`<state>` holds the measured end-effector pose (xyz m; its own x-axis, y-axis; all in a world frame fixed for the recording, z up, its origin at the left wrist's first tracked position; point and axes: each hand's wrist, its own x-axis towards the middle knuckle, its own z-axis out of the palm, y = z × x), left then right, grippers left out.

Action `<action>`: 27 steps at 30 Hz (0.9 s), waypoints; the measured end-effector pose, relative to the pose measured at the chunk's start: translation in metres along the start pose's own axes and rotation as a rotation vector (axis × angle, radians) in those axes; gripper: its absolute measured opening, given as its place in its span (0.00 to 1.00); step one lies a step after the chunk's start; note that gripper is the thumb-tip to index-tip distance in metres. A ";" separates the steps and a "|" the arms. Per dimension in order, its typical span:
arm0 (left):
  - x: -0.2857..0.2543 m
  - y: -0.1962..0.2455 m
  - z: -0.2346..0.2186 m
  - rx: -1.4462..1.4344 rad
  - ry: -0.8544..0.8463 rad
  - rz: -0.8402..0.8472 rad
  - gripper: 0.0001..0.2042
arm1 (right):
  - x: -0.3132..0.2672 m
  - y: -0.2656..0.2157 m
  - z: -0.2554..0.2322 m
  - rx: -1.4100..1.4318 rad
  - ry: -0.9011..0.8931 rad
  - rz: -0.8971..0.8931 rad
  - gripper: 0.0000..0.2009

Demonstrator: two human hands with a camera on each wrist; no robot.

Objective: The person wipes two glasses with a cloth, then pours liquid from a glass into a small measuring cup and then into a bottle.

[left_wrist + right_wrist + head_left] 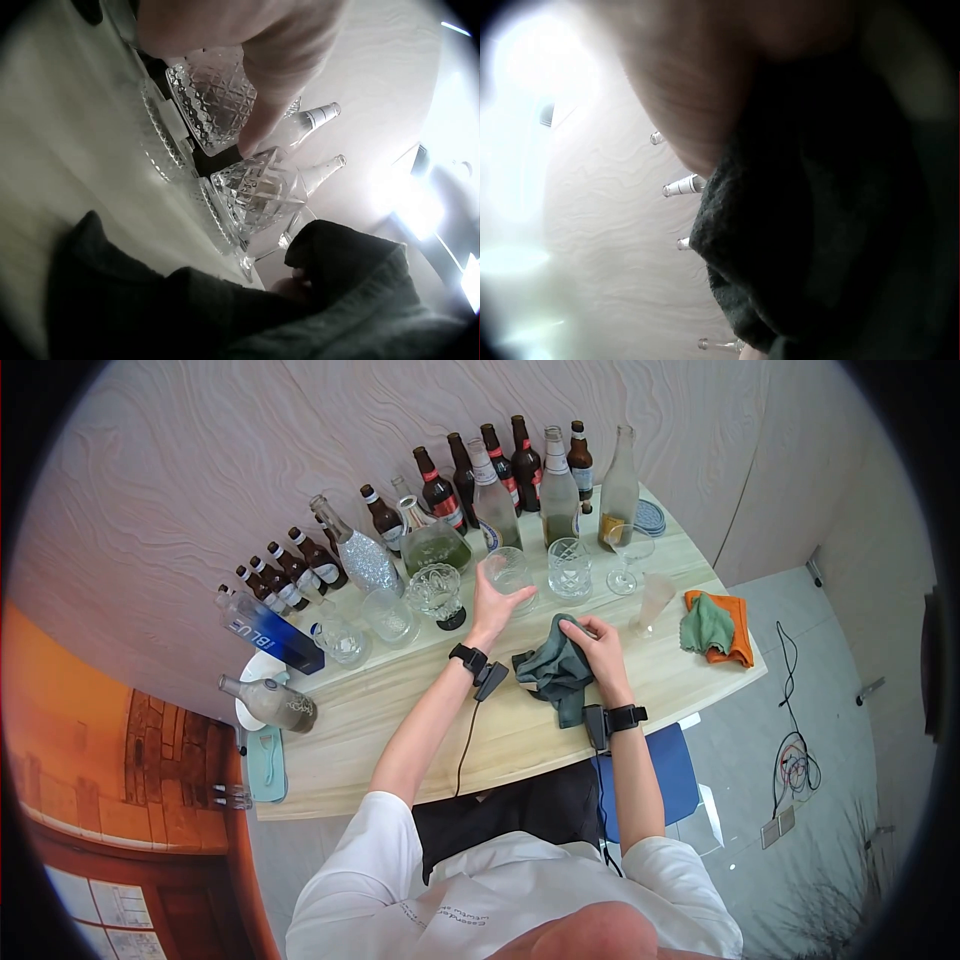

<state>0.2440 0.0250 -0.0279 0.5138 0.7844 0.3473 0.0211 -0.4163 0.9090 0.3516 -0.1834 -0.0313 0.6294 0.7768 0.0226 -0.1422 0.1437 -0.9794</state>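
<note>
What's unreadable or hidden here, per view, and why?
Head: print on the white shirt and fine text on the brown bottle labels; too small.
Left wrist: part of the cut-glass tumbler; the left hand covers it.
Right wrist: lower parts of the clear bottles; hidden behind the dark cloth and right hand.
Right wrist: right hand's detail; blurred, and the frame's top edge cuts it off.

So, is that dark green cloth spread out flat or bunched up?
Bunched up: the head view shows the dark green cloth crumpled in uneven folds, pinched by the right hand, not lying flat.
</note>
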 end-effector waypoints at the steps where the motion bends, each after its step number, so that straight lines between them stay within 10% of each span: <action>1: -0.001 -0.002 0.000 -0.003 -0.010 -0.002 0.46 | 0.000 0.000 0.000 -0.003 0.001 -0.002 0.12; 27: -0.044 0.000 0.004 0.117 -0.019 -0.153 0.58 | -0.003 -0.002 0.002 0.117 0.157 -0.016 0.10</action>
<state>0.2251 -0.0117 -0.0439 0.5132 0.8343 0.2014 0.1995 -0.3441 0.9175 0.3486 -0.1849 -0.0288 0.7424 0.6699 -0.0025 -0.2130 0.2325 -0.9490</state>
